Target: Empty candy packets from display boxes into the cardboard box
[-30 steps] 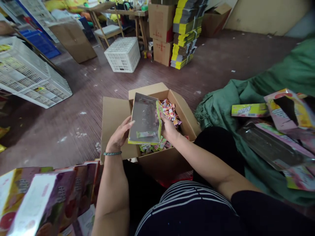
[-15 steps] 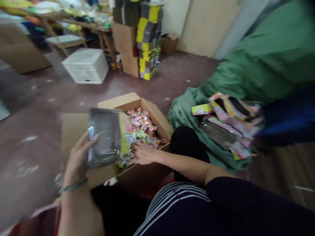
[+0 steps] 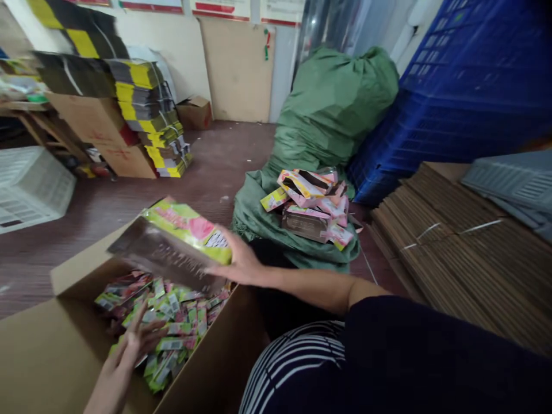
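My right hand (image 3: 241,259) grips the near right end of a green and pink printed display box (image 3: 181,230) with a dark side, slightly blurred. The box is tilted above an open cardboard carton (image 3: 81,310). Inside the carton lies a heap of small green and pink packets (image 3: 181,322). My left hand (image 3: 133,342) is over the left part of the packets, fingers spread, with nothing seen in it. Whether its fingertips touch the packets, I cannot tell.
Several similar display boxes (image 3: 310,207) lie on a green sack (image 3: 328,121). To the right are flattened cardboard sheets (image 3: 448,241) and blue crates (image 3: 448,103). Black and yellow bundles (image 3: 150,109) are stacked beyond the carton, with a white crate (image 3: 34,184) at left.
My view has swung right. The box has passed from my left hand to my right and no longer rests in the left. My left hand has lowered to the packets.
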A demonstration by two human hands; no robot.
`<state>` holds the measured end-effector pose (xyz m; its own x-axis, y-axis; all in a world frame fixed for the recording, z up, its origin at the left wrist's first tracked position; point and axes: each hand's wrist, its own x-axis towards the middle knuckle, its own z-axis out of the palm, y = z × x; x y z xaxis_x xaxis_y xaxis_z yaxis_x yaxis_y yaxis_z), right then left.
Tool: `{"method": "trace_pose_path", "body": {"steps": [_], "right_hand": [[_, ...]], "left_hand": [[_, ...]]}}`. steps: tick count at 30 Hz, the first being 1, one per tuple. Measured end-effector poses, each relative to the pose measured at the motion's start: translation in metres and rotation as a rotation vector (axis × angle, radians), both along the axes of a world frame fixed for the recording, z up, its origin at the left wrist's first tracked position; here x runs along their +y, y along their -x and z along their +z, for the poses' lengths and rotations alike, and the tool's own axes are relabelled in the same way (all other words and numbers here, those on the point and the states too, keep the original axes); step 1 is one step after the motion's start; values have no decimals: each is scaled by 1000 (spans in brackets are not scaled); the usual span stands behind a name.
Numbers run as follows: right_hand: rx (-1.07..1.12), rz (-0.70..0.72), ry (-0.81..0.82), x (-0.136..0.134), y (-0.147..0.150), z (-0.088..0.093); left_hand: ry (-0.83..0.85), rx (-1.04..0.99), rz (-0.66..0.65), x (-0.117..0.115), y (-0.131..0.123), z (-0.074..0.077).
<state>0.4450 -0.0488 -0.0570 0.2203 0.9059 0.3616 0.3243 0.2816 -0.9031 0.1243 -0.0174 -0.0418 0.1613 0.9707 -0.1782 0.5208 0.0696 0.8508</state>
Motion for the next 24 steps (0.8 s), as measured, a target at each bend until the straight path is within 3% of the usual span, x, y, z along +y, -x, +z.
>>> {"method": "trace_pose_path", "body": {"steps": [2,4,7,9,11,14,16,19,24], "right_hand": [[-349,-240,-27,-2,-65,-6],[-634,-371,31,-5,-137,-19],[-820,-394,162,-14,-230,-50],[-845,-347,258,-17,-268,-75],[-824,-295,309,-15,-281,-95],[-744,-266,355,0,-268,-113],[-670,-306,423,14,-252,-116],[-525,-413,556,33,-239,-116],[-178,-559,788,42,-262,-118]], "left_hand": [[79,-5,73,2,0,0],[75,29,143,2,-1,3],[69,38,220,-1,0,6],[82,36,238,-4,1,10],[59,12,294,-9,0,13],[1,-45,505,-15,-2,15],[-2,-75,606,-22,2,13],[-2,-89,658,-35,18,4],[30,-122,700,-49,46,-16]]}}
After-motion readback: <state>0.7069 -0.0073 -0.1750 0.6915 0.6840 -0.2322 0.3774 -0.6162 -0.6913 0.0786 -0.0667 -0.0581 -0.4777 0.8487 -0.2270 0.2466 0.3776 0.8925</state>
